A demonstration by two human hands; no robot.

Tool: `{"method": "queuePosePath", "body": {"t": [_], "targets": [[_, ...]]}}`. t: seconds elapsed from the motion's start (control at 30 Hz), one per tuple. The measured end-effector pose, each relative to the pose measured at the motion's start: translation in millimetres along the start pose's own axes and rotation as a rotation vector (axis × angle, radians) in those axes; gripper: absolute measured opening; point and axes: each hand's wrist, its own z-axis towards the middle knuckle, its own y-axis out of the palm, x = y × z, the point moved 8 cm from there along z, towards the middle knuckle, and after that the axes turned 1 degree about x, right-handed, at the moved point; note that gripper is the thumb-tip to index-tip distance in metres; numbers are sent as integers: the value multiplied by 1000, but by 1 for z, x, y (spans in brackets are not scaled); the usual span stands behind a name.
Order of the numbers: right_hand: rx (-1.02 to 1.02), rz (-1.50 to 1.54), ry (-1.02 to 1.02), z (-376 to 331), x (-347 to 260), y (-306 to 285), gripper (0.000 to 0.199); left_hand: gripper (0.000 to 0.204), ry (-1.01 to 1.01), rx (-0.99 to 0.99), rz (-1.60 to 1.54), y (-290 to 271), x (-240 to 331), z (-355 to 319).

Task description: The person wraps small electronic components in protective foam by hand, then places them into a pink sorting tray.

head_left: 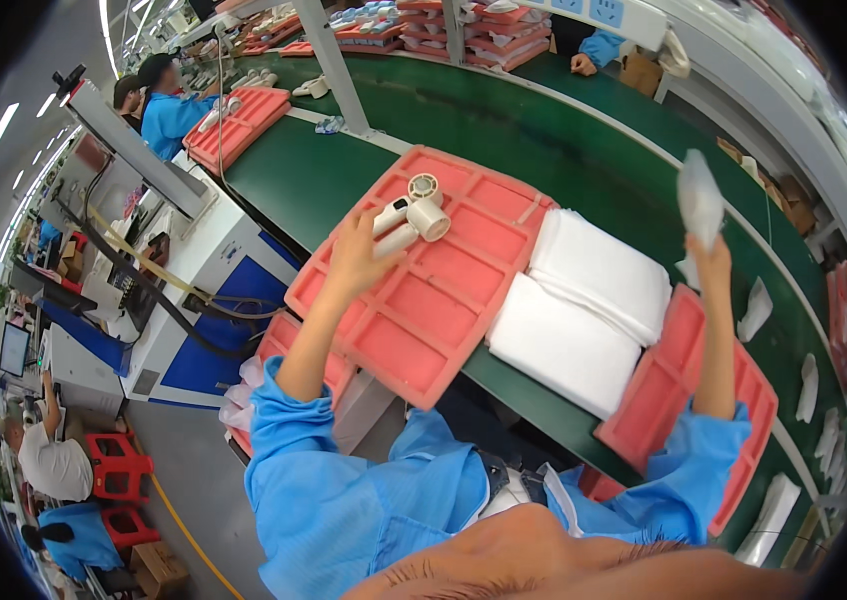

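Observation:
My left hand [356,262] is closed round the handles of two cream handheld devices with round heads, which look like small fans. One small fan [424,187] turns a round grille upward; the other fan [431,221] lies just below it. Both are over a pink compartment tray [410,318], whose other visible compartments hold nothing. Out to the right, my raised right hand [712,262] grips the lower end of a whitish wrapped packet [701,200] above the green belt. What is inside the wrapping cannot be made out.
Two stacks of white sheets or bags [566,345] lie beside the tray. Another pink tray [682,375] sits at the right. White packets [756,308] are spread along the green conveyor [504,125]. A metal post [332,65] rises ahead; co-workers [176,115] sit at far left.

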Motion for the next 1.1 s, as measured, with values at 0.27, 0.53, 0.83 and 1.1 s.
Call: {"method": "queuePosePath", "body": {"t": [0.27,0.53,0.83,1.1], "targets": [[-260,-863,345,50,222,47,58,60,111,-214,304,58,-28,32],[-88,-883,-139,60,38,49,45,50,-120,-372,-70,68,-54,60],[-433,-24,-326,-3,-230,225,32,38,-159,214,-186,-32,-43,58],[-959,315,-133,-97,-322,407,66,28,-519,442,-539,-45,-121,33]]}}
